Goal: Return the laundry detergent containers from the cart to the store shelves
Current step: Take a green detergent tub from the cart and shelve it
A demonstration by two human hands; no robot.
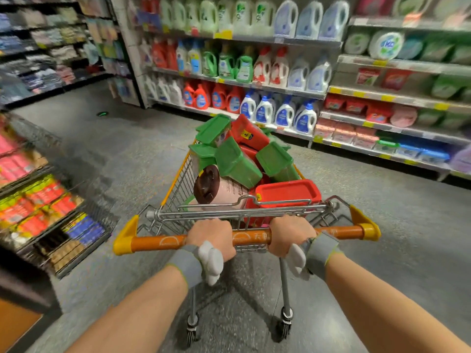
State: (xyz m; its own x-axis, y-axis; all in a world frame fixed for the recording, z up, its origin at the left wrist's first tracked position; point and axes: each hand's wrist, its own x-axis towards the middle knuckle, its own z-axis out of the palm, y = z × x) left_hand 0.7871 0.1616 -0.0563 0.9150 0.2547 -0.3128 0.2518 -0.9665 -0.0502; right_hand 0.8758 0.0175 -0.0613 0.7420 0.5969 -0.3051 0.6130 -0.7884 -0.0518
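Both hands curl around the orange plastic cart handle (251, 238): left hand (212, 236) at 7 o'clock, right hand (289, 234) at 5 o'clock. Beyond them, the wire shopping cart (175, 184) is heaped with green and red lidded rectangular detergent tubs (237, 163) and a brown-capped pink jug (216, 188). At 1 o'clock, store shelves (280, 89) carry detergent bottles.

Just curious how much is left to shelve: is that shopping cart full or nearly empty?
Full. The cart is heaped with green containers and red containers rising above its rim, some tipped on their sides.
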